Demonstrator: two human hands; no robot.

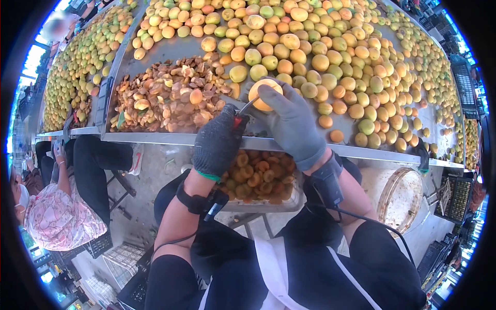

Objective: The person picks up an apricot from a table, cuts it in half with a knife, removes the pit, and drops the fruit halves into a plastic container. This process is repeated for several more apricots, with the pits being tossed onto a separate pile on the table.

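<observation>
My left hand (218, 142), in a dark grey knit glove, is closed round a small knife (248, 105) with a bit of red handle showing. In the grey-gloved fingers of my right hand (297, 124) is an apricot (264, 88), its pale orange side facing up. The knife's blade reaches the fruit near my right thumb. Both hands are over the table's front edge. Below them, a tub (258, 205) on my lap side holds cut apricot halves (261, 173). To the left of the apricot lies a brown heap of pits and scraps (170, 95).
Whole apricots (320, 63) cover much of the metal table (155, 138), with more in the section at left. A seated person (64, 212) in a pink patterned top is at left. A white bucket (400, 199) stands right of my knee. Crates (454, 199) sit farther right.
</observation>
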